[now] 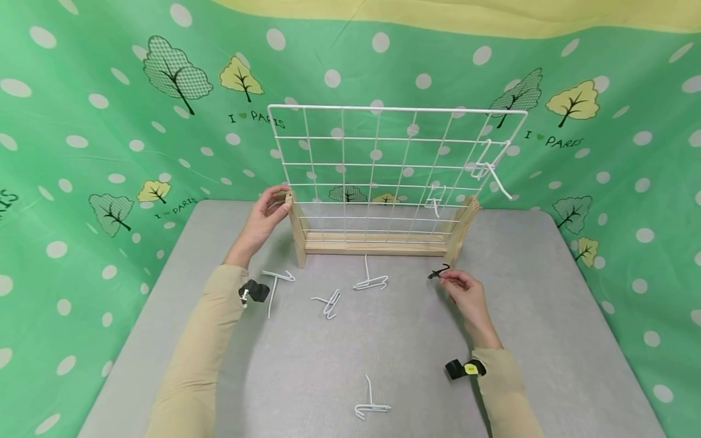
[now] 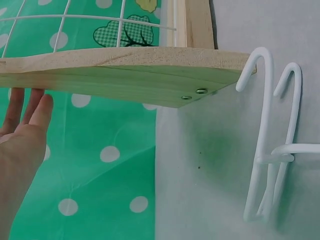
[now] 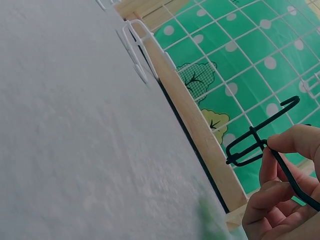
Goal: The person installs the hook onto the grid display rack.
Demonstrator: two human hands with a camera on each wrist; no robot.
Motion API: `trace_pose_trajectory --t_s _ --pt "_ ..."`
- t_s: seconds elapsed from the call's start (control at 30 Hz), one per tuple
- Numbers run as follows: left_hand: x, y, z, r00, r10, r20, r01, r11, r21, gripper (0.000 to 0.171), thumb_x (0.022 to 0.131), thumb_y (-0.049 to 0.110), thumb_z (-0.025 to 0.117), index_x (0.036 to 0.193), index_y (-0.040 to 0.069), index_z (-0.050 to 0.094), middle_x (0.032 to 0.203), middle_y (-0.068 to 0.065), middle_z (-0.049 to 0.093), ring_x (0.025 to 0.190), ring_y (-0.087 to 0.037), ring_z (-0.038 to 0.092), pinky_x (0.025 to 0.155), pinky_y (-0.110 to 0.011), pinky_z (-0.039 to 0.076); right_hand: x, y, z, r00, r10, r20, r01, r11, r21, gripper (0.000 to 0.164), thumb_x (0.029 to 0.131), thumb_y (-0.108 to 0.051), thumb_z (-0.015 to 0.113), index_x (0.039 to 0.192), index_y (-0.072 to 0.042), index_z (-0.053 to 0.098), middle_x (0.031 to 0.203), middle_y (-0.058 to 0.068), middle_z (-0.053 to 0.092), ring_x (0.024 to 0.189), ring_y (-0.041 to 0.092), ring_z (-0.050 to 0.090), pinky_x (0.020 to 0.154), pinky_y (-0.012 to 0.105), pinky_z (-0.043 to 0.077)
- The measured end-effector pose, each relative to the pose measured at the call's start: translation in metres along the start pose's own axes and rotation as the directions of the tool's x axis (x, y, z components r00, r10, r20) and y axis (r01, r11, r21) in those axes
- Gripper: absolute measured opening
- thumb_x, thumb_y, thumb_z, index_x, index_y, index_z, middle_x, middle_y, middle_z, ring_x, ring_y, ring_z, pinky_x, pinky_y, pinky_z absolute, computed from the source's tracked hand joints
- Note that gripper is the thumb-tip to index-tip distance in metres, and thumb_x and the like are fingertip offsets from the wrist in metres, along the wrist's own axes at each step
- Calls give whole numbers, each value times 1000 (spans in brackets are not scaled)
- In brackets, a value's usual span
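Note:
A white wire grid (image 1: 378, 164) stands in a wooden frame (image 1: 375, 248) on the grey table. My left hand (image 1: 261, 222) touches the frame's left wooden side post (image 2: 125, 75) with its fingers. My right hand (image 1: 468, 298) pinches a black wire hook (image 3: 255, 140) between thumb and fingers, in front of the frame's right post. Two white hooks hang on the grid's right side, an upper one (image 1: 484, 169) and a lower one (image 1: 435, 204).
Several white hooks lie loose on the table: one beside my left wrist (image 1: 278, 277), one by the frame's base (image 1: 372, 282), one in the middle (image 1: 330, 303) and one near the front (image 1: 372, 407). A green dotted cloth (image 1: 109, 152) hangs behind and at the sides.

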State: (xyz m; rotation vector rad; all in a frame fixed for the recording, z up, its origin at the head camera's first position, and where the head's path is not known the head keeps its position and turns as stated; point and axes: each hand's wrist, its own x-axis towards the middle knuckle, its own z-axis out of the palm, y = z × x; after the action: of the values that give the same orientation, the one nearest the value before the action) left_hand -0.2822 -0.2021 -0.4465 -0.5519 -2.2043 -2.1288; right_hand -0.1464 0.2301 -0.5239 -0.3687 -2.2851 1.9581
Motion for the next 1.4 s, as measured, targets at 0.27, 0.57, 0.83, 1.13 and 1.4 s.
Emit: trace_pose_trajectory --t_s 0.27,0.57,0.83,1.13,1.4 --pt "0 -1 2 1000 -19 4 19 997 -74 37 98 -1 50 134 9 46 124 -7 46 116 -21 48 100 -31 48 -3 -3 2 1000 2 19 -2 999 33 17 88 2 64 102 12 62 80 -5 67 62 10 52 47 18 41" --pt "-1 -2 2 1000 -15 -1 15 997 -74 37 99 3 51 135 5 42 124 -9 46 116 -22 48 98 -30 49 -2 -7 11 999 -19 43 15 997 73 20 88 5 63 104 16 60 78 -4 66 57 5 47 46 17 38" --pt "-1 -1 3 1000 -18 4 18 997 -78 37 99 3 51 135 6 43 124 -8 45 116 -22 47 98 -30 48 4 -7 22 997 -24 70 17 995 97 20 88 5 64 105 15 61 79 -6 66 61 7 50 48 17 39" --pt "0 1 4 999 -40 -1 40 995 -93 41 99 -2 49 137 -1 35 122 -5 46 115 -20 48 95 -26 50 8 -14 39 997 -10 72 0 991 137 19 88 5 64 104 15 60 80 -7 65 61 7 49 49 17 39" --pt "-1 5 5 999 -49 5 49 995 -85 42 98 -5 46 137 -7 29 121 -4 45 114 -19 47 95 -27 49 14 -20 54 999 -34 26 28 981 194 15 87 1 64 101 8 63 79 -8 65 63 8 50 49 17 37"
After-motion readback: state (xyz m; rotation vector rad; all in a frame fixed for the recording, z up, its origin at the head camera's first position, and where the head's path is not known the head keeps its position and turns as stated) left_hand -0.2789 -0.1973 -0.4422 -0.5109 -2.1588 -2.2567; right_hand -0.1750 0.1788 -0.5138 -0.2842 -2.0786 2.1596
